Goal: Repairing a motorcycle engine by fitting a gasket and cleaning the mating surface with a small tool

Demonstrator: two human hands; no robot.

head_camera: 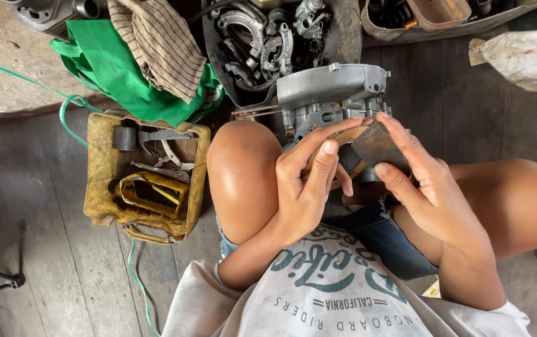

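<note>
Right hand (pixel 427 187) and left hand (pixel 309 181) both pinch a thin, dark brown rusty flat metal piece (pixel 377 145) by its edges, looks stiff, light, maybe sharp-edged.

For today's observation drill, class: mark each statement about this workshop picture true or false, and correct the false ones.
1. Both hands hold a dark, flat piece. True: left hand and right hand grip the piece.
2. The yellow box lies right of the knees. False: it lies to their left.
3. A green cloth lies beyond the box. True.
4. The floor is tiled. False: it is wooden planks.
5. A grey metal casting sits beyond the hands. True.
</note>
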